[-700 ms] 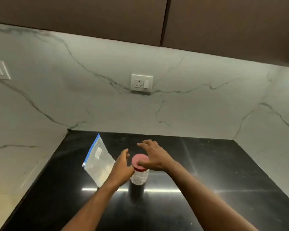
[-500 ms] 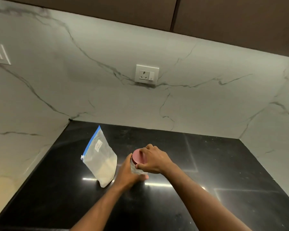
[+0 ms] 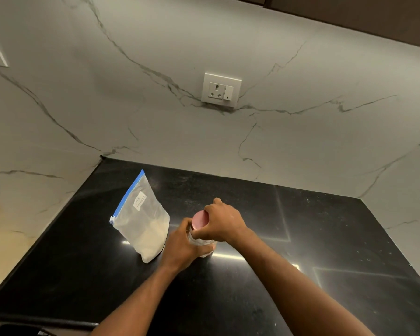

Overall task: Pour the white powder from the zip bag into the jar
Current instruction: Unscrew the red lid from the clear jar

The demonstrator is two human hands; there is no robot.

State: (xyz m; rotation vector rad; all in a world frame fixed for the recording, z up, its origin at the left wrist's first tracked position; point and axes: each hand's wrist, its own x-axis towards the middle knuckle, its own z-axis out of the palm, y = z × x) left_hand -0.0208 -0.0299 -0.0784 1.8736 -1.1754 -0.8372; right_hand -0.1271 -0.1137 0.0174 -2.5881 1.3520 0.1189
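A clear zip bag (image 3: 143,221) with a blue zip strip and a small white label stands upright on the black counter (image 3: 325,238), white powder in its lower half. Just right of it stands a small clear jar (image 3: 205,244) with a pink lid (image 3: 199,219). My left hand (image 3: 180,248) wraps around the jar's body. My right hand (image 3: 222,223) is closed over the lid from the right. Most of the jar is hidden by my hands.
White marble walls close the counter at the back, left and right. A white socket (image 3: 221,89) sits on the back wall above the counter. The counter's front edge runs along the bottom left.
Both hands have closed in from open and apart: the left has gripped the jar's body and the right has gripped the lid. The camera has tilted down and moved closer.
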